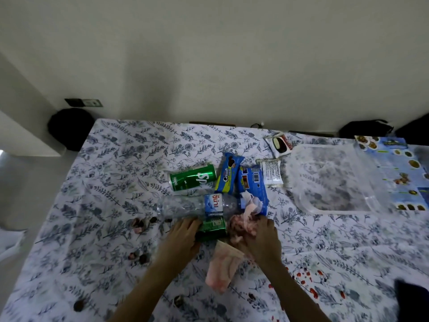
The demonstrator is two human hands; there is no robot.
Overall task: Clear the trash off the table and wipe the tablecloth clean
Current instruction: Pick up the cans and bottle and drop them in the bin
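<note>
A heap of trash lies mid-table on the floral tablecloth [111,163]: a green can [192,177] on its side, an empty clear bottle [199,205], two blue cookie wrappers [228,174] [253,182], and two white wrappers [272,173] [279,144]. My left hand [183,235] grips a crushed green can [212,228]. My right hand [260,238] is closed on pink-stained crumpled tissue [239,225]. Another stained tissue [222,267] lies just below my hands.
A clear plastic bag [332,180] lies flat at the right, beside a printed menu sheet [394,168]. Dark crumbs [141,224] and red spots [308,282] dot the cloth. A black bin [69,129] stands past the far left corner.
</note>
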